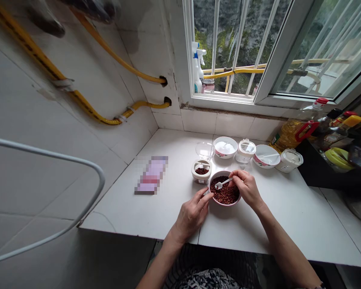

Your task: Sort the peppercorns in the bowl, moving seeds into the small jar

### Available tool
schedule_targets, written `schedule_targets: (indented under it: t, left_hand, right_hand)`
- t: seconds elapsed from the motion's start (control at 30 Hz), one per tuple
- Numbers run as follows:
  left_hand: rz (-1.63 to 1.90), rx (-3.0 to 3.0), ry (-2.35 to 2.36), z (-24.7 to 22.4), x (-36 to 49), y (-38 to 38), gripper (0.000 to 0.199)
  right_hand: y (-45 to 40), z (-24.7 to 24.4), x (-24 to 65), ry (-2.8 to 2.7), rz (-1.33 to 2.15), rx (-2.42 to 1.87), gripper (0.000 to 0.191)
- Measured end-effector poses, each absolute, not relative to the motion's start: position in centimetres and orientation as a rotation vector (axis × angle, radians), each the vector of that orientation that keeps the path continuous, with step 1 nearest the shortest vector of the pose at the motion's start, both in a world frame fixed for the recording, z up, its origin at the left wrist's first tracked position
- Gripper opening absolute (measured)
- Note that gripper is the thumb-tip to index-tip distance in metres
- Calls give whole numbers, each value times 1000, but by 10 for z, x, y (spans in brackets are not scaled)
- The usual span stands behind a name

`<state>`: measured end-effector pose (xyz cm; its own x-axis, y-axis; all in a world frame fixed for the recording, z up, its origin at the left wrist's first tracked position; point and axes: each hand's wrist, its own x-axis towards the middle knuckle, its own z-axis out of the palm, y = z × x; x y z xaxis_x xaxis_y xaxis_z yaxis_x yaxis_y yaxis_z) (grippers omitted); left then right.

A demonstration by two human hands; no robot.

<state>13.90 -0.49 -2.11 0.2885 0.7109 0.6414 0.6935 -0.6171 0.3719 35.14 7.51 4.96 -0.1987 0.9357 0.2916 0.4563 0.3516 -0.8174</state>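
Observation:
A bowl (224,204) of dark red-brown, peppercorn-like bits (225,195) stands on the white counter. My left hand (195,208) grips its left side, fingers at the rim. Between the fingers of my right hand (243,185) is a small white spoon (219,185), its scoop over the bits with a few of them in it. Just behind and left sits a small seasoning jar (201,171), partly filled with similar bits. Its clear lid (205,150) appears raised at the back.
Along the back stand a bowl of white powder (225,147), a lidded jar (246,151), another bowl (266,156) and a second lidded jar (289,160). An oil bottle (295,128) and several condiment bottles are at right. A blurred purple packet (152,175) lies left.

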Motion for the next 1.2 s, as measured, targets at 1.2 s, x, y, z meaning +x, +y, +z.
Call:
schedule_targets:
  t: [1.2]
  left_hand:
    - [1273, 2502, 1362, -21, 138, -4, 44]
  right_hand:
    - [74, 45, 347, -1942, 531, -1100, 20]
